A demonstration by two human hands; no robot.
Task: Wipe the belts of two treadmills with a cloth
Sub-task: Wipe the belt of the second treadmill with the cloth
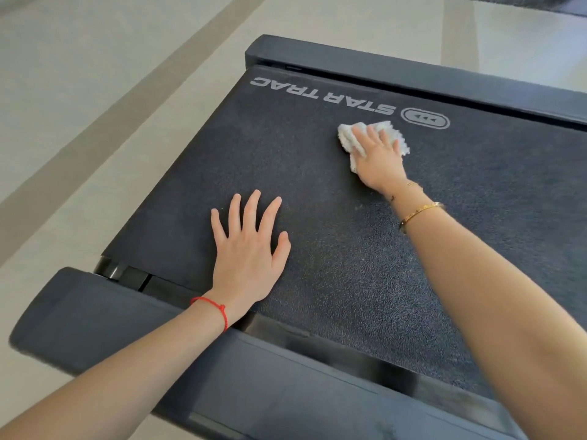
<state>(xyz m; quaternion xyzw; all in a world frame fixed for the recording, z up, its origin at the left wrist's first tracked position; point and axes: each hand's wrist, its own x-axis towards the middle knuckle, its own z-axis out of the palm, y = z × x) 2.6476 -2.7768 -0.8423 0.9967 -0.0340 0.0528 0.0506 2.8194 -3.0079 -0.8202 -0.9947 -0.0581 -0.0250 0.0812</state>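
Belt (317,192) (dark, speckled) over pale floor (95,90); right hand (378,157) fingers flat on cloth (390,130).

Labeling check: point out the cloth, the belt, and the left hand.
cloth (344,134): head view, on the white fabric left of the fingers.
belt (349,249): head view, on bare dark surface between the arms.
left hand (246,249): head view, on the back of the hand, flat on the belt.

belt (333,249): black, speckled grey | cloth (389,130): white | floor (79,90): beige, tan stripes
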